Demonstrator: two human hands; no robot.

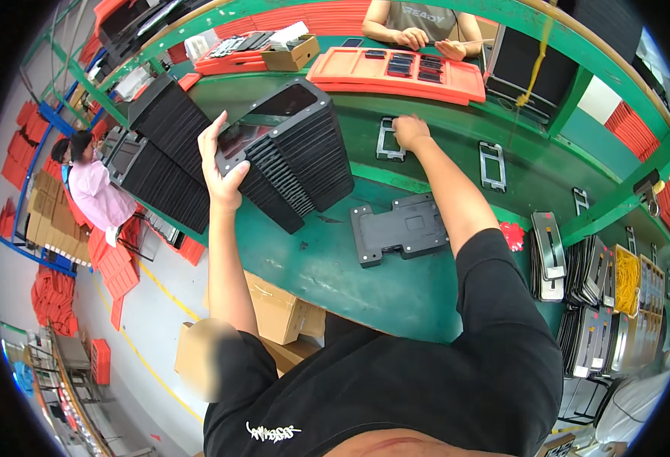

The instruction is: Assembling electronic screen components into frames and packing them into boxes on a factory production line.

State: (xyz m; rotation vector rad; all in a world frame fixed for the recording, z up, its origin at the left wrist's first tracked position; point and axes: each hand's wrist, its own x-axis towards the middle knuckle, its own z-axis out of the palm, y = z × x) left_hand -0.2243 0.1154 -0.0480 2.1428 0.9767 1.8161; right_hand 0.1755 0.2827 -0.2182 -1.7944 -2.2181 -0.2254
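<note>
My left hand [222,167] is against the near left corner of a tall stack of black trays [304,145], thumb over the top and fingers stretched along the side. My right hand [411,131] reaches across to a grey rectangular frame [385,145] on the dark green belt. Its fingers are bent and slightly blurred at the frame's upper right edge, and their tips are partly hidden. A single black tray [400,225] with notched sides lies on the green bench [335,266], below my right forearm.
Further frames [492,166] lie along the belt to the right. More black trays [164,152] are stacked at left. Across the belt, a person's hands [413,38] are beside a red tray [327,70]. Green metal posts [613,206] and racks of flat plates [548,255] stand at right.
</note>
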